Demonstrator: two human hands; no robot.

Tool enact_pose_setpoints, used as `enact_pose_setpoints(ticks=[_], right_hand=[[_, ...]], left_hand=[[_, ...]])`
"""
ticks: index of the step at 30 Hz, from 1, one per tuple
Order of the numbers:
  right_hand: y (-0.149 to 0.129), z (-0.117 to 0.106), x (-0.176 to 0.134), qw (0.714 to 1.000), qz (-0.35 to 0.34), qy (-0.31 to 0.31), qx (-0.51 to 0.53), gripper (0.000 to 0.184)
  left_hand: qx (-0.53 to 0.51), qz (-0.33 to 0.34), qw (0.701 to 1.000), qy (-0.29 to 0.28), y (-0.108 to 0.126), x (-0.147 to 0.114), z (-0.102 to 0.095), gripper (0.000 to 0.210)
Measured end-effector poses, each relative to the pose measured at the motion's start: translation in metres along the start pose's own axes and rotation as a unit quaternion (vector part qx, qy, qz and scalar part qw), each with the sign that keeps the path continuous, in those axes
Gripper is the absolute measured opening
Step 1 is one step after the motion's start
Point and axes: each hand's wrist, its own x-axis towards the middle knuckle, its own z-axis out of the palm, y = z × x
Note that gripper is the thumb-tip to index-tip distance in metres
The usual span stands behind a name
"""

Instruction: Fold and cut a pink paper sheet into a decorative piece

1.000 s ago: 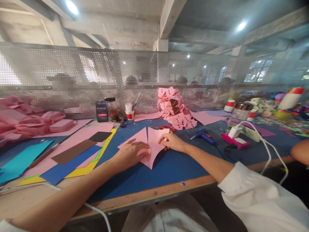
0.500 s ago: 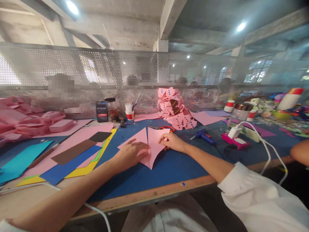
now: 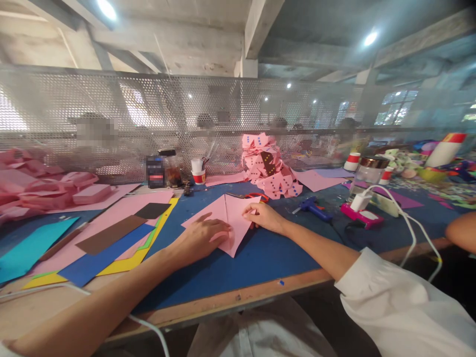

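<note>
A pink foam or paper sheet (image 3: 234,218) with a seam down its middle lies on the blue mat in front of me. My left hand (image 3: 206,232) rests flat on its left half with the fingers stretched out. The right edge of the sheet is pinched between the thumb and fingers of my right hand (image 3: 260,217). Just behind the sheet are orange-handled scissors (image 3: 262,197), partly covered by it. A blue glue gun (image 3: 315,208) lies to the right of my right hand.
A pile of dotted pink pieces (image 3: 269,168) stands at the back. Coloured sheets (image 3: 111,238) overlap on the left, beside pink strips (image 3: 44,183). To the right are a pink power strip (image 3: 361,214) with a white cable and a glass jar (image 3: 370,173). A perforated metal screen (image 3: 223,109) runs behind.
The gap along the sheet's middle has narrowed, and its two edges now meet. My right hand has shifted slightly left with the right edge; my left hand stays flat.
</note>
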Motion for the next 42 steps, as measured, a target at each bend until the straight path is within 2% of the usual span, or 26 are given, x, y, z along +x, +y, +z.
enact_pose_setpoints(ticks=[21,42], right_hand=[[0.0042,0.0002,0.0001,0.998,-0.013,-0.035,-0.041,0.017],[0.0075,-0.0001,-0.0005,0.998,-0.019,-0.035,-0.039,0.018]], left_hand=[[-0.008,-0.027,1.000,-0.006,0.0008,0.0011,0.0000,0.027],[-0.008,-0.023,1.000,-0.004,-0.0006,0.0013,0.0007,0.029]])
